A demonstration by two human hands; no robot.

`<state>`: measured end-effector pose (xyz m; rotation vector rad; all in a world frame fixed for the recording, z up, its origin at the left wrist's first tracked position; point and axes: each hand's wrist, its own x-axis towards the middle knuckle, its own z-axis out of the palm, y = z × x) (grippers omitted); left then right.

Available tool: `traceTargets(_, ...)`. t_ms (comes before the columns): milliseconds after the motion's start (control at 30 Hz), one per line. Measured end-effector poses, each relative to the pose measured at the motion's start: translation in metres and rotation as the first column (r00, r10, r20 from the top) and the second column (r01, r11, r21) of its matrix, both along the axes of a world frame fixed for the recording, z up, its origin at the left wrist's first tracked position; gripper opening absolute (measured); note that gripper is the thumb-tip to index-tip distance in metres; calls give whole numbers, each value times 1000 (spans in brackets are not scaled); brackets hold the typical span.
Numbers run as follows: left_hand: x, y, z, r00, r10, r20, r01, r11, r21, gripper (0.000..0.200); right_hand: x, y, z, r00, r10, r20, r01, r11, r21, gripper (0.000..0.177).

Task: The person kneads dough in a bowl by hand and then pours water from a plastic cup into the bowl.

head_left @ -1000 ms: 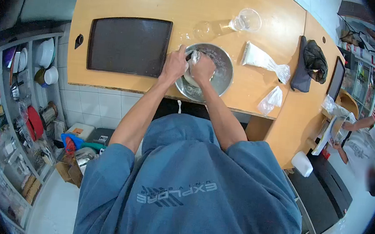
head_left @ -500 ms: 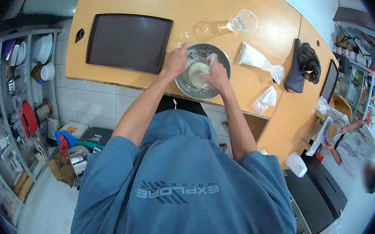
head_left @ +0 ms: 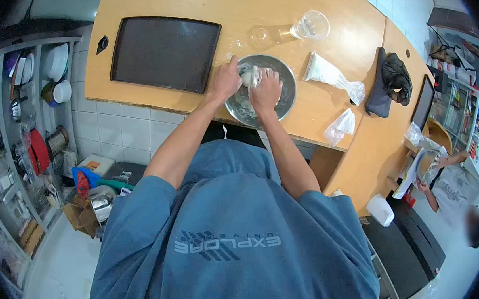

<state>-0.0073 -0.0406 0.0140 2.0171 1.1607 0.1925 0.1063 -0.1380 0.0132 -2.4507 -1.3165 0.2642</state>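
A round metal mixing bowl (head_left: 286, 105) stands near the table's front edge, its inner wall smeared with flour. My left hand (head_left: 225, 81) is closed on the bowl's left rim. Inside the bowl, my right hand (head_left: 266, 89) is on pale dough (head_left: 247, 79), its fingers curled over it and dusted white. Most of the dough is hidden under that hand.
A black baking tray (head_left: 165, 53) lies left of the bowl. Behind and right are a clear plastic cup (head_left: 314, 25), a bag of white powder (head_left: 329, 72), a small plastic bag (head_left: 341, 127) and dark cloth (head_left: 395, 78). Another person (head_left: 455, 185) works at far right.
My right hand has moved from the bowl's right side toward its middle and left, now over the dough. The dough is bunched toward the upper left. My left hand stays at the rim.
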Motion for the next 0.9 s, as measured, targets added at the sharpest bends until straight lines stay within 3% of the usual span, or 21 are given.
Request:
traceTargets(100, 6, -2, 1, 998, 56, 36, -55, 998, -12, 23, 0, 4, -1, 995, 96, 20, -94, 991, -99, 30)
traceTargets(200, 4, -2, 8, 993, 101, 59, -99, 994, -34, 21, -10, -9, 7, 994, 86, -71, -97, 983, -159, 24)
traceTargets(400, 6, -4, 8, 990, 143, 20, -142, 988, -63, 21, -5, -10, 22, 961, 116, -250, -218, 875, -433, 38)
traceTargets(667, 3, 0, 6, 987, 15, 158, -10, 999, -33, 16, -21, -9, -3, 980, -51, -191, -34, 909, -414, 35)
traceTargets(800, 3, 4, -3, 989, -43, 140, 42, 999, 13, 14, -20, 5, -1, 971, -133, -198, 42, 912, -409, 33)
traceTargets(900, 3, 5, -5, 992, -62, 111, 65, 998, -19, 13, -12, 11, -22, 988, -97, -121, 39, 909, -414, 32)
